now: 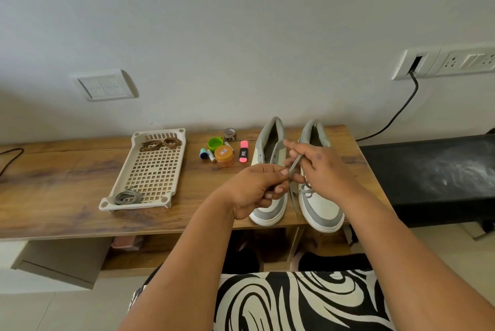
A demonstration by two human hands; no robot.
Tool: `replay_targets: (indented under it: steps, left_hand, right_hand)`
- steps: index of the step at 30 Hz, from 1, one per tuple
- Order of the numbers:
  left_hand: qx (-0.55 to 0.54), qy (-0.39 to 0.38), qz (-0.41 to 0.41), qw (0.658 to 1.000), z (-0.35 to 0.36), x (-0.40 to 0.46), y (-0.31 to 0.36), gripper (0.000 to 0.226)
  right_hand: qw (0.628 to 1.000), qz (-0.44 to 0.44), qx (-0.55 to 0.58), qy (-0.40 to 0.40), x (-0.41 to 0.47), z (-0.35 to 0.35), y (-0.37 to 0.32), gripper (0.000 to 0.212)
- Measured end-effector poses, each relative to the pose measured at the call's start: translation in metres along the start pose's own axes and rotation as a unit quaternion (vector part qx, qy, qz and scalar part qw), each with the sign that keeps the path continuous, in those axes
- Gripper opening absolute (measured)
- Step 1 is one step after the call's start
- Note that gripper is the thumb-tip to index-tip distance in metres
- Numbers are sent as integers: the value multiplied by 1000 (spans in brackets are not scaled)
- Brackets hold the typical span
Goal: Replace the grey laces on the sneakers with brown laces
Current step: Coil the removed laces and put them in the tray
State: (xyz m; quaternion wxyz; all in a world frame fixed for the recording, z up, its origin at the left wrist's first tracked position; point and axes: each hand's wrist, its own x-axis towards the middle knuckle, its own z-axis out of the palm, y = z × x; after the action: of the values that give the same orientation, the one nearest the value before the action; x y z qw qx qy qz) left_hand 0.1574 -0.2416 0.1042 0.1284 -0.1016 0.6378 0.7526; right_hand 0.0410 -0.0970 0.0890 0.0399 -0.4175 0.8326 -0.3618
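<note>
A grey lace [294, 167] was pinched between both hands above the two sneakers: the left hand [254, 188] gripped its lower part with curled fingers, and the right hand [318, 167] held its upper part between thumb and fingers. The lace trailed down between the shoes toward the near edge of the counter [67, 207]. Two white-and-grey sneakers stood side by side, toes toward the viewer, at the right end of the counter: the left sneaker [270, 148] with its upper eyelets bare, the right sneaker [321, 204] with grey lace still at its lower eyelets. To the left lay one perforated white tray [150, 170]. It held two coiled brown laces [160, 143] at its far end and one bundled second grey lace [128, 196] at its near left corner. Between tray and sneakers sat a cluster of small items: one orange jar [224, 155], one green cap [215, 143], one pink highlighter [243, 151], one tape roll [229, 133], and three small batteries or similar cylinders [207, 154]. On the wall behind were one switch plate [105, 86] and one socket panel [442, 61] with a black cable [401, 108].
</note>
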Motion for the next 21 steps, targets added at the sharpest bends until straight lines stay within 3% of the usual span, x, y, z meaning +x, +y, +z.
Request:
replay_targets:
  steps: [8, 12, 16, 21]
  left_hand:
    - [-12, 21, 22, 999, 1, 1, 1, 35]
    - [-104, 13, 75, 992, -1, 0, 2, 26]
    - [-204, 84, 138, 966, -1, 3, 5, 30]
    - [-249, 188, 204, 928, -4, 6, 5, 30]
  right_hand:
    - [999, 21, -4, -38, -1, -2, -1, 39]
    - [992, 57, 43, -103, -2, -1, -9, 27]
    - [976, 67, 87, -185, -3, 8, -24, 13]
    - [971, 60, 117, -199, -6, 22, -33, 14]
